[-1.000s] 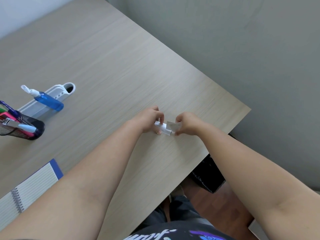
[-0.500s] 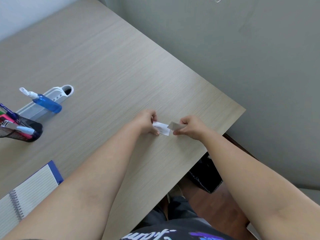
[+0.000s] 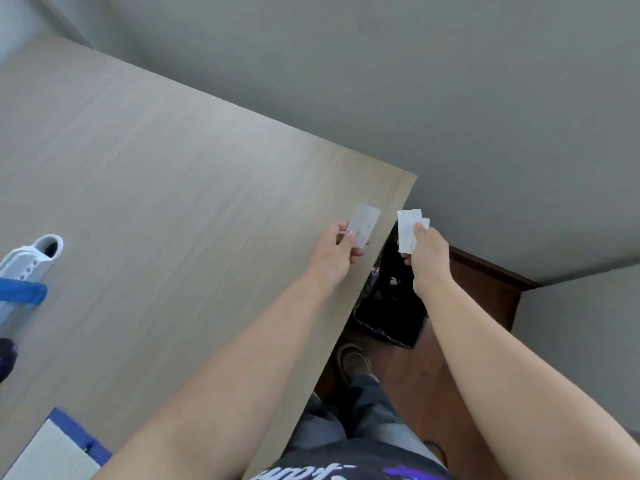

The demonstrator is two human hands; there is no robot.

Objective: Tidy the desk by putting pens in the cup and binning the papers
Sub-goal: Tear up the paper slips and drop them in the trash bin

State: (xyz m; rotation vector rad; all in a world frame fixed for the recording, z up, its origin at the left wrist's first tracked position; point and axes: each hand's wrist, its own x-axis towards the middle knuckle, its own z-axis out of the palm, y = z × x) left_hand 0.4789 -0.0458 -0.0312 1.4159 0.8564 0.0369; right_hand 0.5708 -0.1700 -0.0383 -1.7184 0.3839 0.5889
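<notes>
Two hands are each holding paper near the desk's right corner. The left hand (image 3: 334,252) is pinching one white slip (image 3: 363,225) between thumb and fingers, keeping it upright just above the desk (image 3: 180,188) edge. The right hand (image 3: 426,252) is out past the edge, gripping what look like two small white pieces (image 3: 408,230), one peeking out behind the other; the blur is making the count uncertain. The two hands are sitting close together but apart, with the desk edge running between them.

One black bin (image 3: 391,306) with a dark liner is standing on the brown floor directly below the right hand, partly tucked under the desk corner. A few pale scraps are showing inside it, too small to count.

Over at the far left edge, one white plastic holder (image 3: 33,254) is lying on the desk with one blue bottle (image 3: 22,294) resting against it. One dark rounded shape (image 3: 6,355) is sitting just below them, cut off by the frame; I cannot tell what it is. One spiral notebook (image 3: 55,452) with a blue cover is poking in at the bottom left corner. No pens are showing on the desktop.

One shoe (image 3: 353,362) is resting on the floor beside the bin.
</notes>
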